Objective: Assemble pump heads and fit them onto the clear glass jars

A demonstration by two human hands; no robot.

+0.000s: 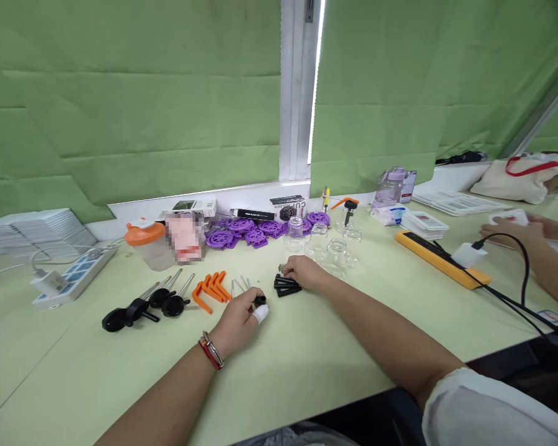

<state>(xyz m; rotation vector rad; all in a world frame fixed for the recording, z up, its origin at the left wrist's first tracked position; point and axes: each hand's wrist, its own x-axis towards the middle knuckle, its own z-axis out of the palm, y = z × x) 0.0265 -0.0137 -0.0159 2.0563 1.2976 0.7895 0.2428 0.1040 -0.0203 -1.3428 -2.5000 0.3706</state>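
Observation:
My left hand (240, 319), with a white wrap on the thumb, is closed around a small black cylindrical part (260, 300). Fingers bent and pressed together, my right hand (302, 271) reaches down at a small metal spring (281, 268); what lies between its fingertips is hidden. Just below it lie several black tubes (286, 285). Orange crank handles (212, 288) and thin metal pins (244, 282) are left of my hands. Further left rest black round lids with metal shafts (173, 303). Glass jars (336, 251) stand behind my right hand.
Purple plastic parts (255, 232) are heaped at the back, near an orange-lidded shaker bottle (149, 241). A white power strip (77, 275) lies left. On the right are a yellow power strip (439, 259) with cables and another person's hands (523, 232) holding a white item.

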